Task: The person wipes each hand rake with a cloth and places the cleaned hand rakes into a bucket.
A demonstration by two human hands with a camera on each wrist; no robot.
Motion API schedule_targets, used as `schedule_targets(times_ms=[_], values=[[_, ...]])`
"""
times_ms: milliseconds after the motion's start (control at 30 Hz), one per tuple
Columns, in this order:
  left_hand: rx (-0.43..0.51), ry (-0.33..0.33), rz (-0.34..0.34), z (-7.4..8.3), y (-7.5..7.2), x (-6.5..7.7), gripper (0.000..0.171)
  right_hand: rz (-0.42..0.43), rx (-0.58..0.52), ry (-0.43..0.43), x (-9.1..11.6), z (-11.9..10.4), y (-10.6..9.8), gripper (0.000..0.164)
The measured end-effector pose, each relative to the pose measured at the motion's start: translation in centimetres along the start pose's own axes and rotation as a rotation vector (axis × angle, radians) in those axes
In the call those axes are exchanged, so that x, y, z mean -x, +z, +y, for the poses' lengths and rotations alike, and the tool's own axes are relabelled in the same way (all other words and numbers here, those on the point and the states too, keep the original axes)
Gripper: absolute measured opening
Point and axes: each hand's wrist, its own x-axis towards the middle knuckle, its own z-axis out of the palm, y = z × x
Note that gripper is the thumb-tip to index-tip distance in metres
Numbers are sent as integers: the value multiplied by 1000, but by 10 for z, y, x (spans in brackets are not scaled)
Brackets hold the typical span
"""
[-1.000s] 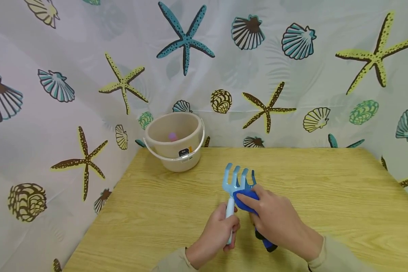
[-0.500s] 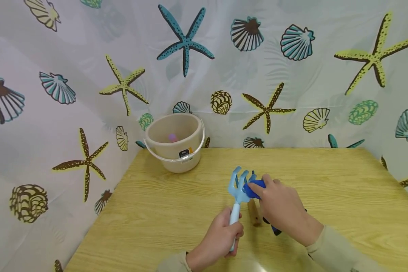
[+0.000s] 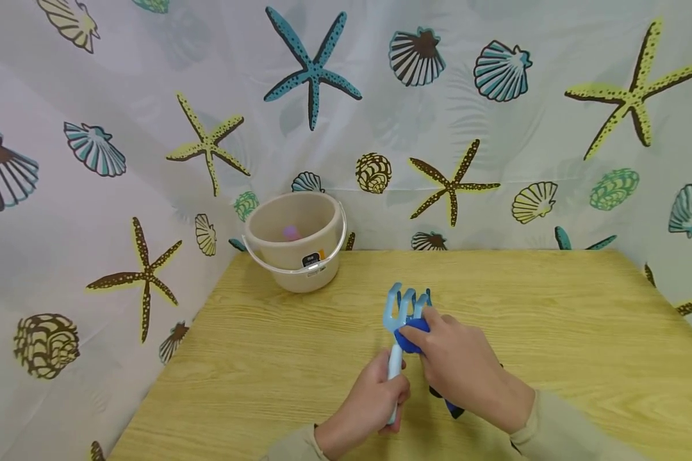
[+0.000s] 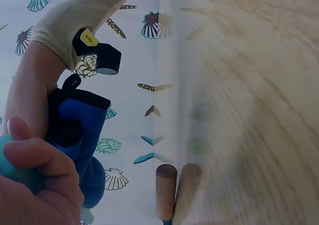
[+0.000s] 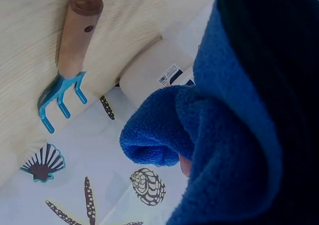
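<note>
In the head view, my left hand (image 3: pixel 366 397) grips a light blue hand rake (image 3: pixel 395 363) by its handle, tines pointing up and away. A blue cloth (image 3: pixel 411 338) with black edging is bunched in my right hand (image 3: pixel 464 365), pressed on the base of the rake's tines. The right wrist view shows the cloth (image 5: pixel 159 125) up close, hiding most of the right hand. Lying on the table beyond, a second hand rake (image 5: pixel 75 51) has a wooden handle and blue tines; in the head view the hands mostly hide it.
A beige bucket (image 3: pixel 300 256) with a pale handle stands at the table's back left, something pink and purple inside. The wooden table (image 3: pixel 254 346) meets a curtain (image 3: pixel 346 147) printed with shells and starfish on the back and sides.
The light blue rake and both hands shifted slightly right, then back left. The cloth moved along the rake's head, from its base toward the right tines and back to the base.
</note>
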Motion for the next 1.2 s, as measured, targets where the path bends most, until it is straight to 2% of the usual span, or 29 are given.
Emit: schedule_targets(times_ms=[267, 400, 533, 667, 800, 967, 1067, 1200], values=[[-59, 22, -16, -2, -3, 4, 21, -4, 39, -9, -11, -2, -1, 33], [-94, -10, -38, -2, 0, 6, 21, 16, 74, -12, -17, -2, -3, 31], [-55, -48, -47, -1, 1, 8, 20, -2, 90, -39, -20, -3, -5, 33], [3, -33, -20, 0, -2, 8, 17, -34, 91, -49, -15, -2, -8, 37], [40, -22, -27, 2, -5, 7, 17, -32, 87, -29, -8, 2, -8, 34], [36, -21, -33, 2, -5, 7, 17, -36, 94, 11, 1, 13, -3, 34], [25, -8, -36, 2, -4, 7, 17, 1, 109, 25, 4, 20, 0, 35], [23, 4, -41, 1, -2, 8, 18, 107, 137, 39, 4, 26, 2, 38]])
